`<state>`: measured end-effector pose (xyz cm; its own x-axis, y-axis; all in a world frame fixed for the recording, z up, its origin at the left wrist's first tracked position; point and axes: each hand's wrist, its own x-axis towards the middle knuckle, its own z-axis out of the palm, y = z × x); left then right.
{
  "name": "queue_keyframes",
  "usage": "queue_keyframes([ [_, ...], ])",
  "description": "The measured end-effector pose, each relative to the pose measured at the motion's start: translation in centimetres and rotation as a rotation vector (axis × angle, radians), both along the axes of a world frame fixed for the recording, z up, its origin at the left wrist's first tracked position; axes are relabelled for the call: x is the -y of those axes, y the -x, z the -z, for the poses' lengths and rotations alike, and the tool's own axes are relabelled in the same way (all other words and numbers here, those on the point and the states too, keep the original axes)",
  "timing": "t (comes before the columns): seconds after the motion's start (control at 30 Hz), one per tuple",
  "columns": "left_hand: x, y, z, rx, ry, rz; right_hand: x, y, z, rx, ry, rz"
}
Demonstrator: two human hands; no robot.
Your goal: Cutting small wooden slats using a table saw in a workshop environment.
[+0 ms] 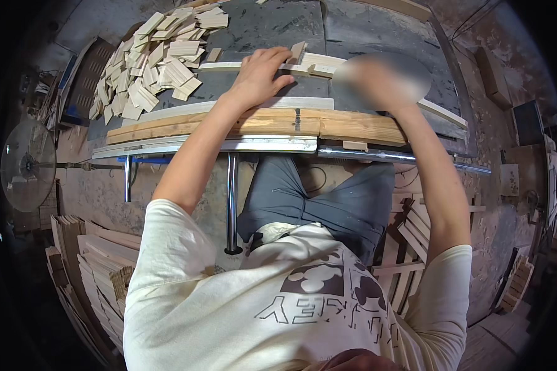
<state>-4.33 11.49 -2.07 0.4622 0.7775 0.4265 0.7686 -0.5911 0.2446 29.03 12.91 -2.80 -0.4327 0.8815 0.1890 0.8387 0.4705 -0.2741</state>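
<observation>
My left hand [261, 75] lies over a narrow pale strip [221, 65] on the dark tabletop, its fingers stretched forward and its thumb apart. Just past its fingertips a small flat wood piece [297, 53] stands tilted against the strip. To the right, my right hand [377, 83] is over a long pale wooden batten [444, 114]. A blurred patch covers this hand, so its fingers and anything in them cannot be made out. Another small wood piece [215, 54] lies left of my left hand. Both forearms reach across a thick timber beam [260, 122] along the near edge.
A heap of small cut wood pieces [161, 62] covers the table's left side. A metal rail [272, 145] runs along the front, with a steel leg [232, 204] below. Stacked boards [105, 266] stand at lower left; a fan [28, 164] is at far left.
</observation>
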Motion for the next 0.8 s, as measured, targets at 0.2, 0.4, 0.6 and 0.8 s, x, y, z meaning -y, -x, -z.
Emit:
queue_keyframes([
  [0.2,-2.1,-3.4,0.6,-0.179,0.079,0.071,0.4,0.5,1.0,0.043,-0.058,0.008],
  [0.4,-3.1,-2.6,0.7,-0.158,0.003,0.046,1.2,-1.6,0.6,0.038,-0.16,0.052],
  [0.6,-3.0,-3.0,0.4,-0.164,-0.05,0.069,2.1,-5.1,-0.2,0.108,-0.138,0.112],
  [0.8,-3.2,-2.8,2.9,-0.199,-0.027,0.04,1.2,-4.6,2.8,0.142,-0.129,0.097],
])
